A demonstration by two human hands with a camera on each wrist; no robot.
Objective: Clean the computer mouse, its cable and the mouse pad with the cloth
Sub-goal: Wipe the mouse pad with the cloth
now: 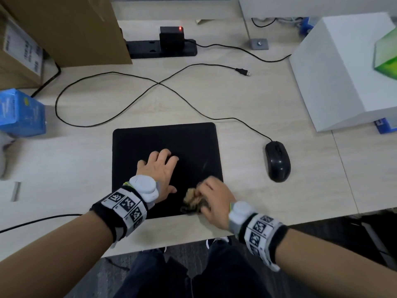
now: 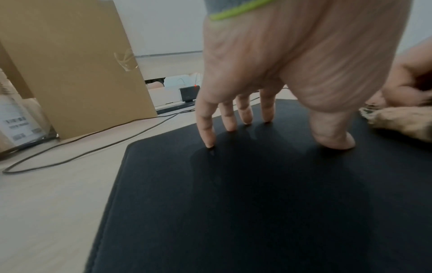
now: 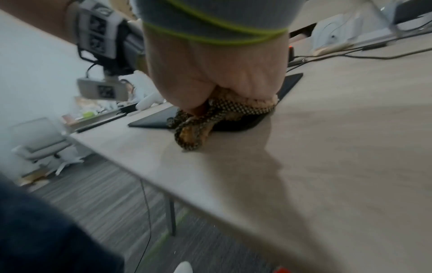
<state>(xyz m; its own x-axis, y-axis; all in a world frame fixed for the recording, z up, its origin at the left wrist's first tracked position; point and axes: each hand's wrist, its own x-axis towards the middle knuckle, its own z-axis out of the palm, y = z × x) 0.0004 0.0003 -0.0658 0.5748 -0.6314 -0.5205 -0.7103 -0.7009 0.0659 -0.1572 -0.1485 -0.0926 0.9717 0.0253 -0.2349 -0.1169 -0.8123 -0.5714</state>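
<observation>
The black mouse pad (image 1: 165,143) is lying flat on the light wooden desk (image 1: 247,100), and everything else is placed around it. The left hand (image 1: 160,172) is pressing down on the middle of the pad with its fingers (image 2: 207,127) spread and fairly straight, the fingertips and thumb touching the dark surface, gripping nothing. The right hand (image 1: 214,200) is sitting at the pad's near right corner, its fingers curled tightly around the bunched tan and dark-checked cloth (image 1: 193,201); from the right wrist view the cloth (image 3: 210,118) is bulging out under the fist and spilling just over the pad's near edge onto the desk. The hand and cloth are looking blurred in the head view. The black computer mouse (image 1: 277,161) is resting on the desk just to the right of the pad, apart from both hands. Its cable (image 1: 133,97) is running from the mouse past the pad's far right corner, looping across the desk beyond the pad's far edge and crossing over itself, with the USB plug (image 1: 242,72) lying loose well beyond the pad. Farther beyond the pad a black power strip (image 1: 146,49) is carrying a black adapter (image 1: 171,37) with a red light. A cardboard box (image 1: 64,29) is standing beyond the pad to the left, a blue pack (image 1: 20,114) is sitting left of the pad, and a white box (image 1: 343,72) is standing to the right beyond the mouse.
</observation>
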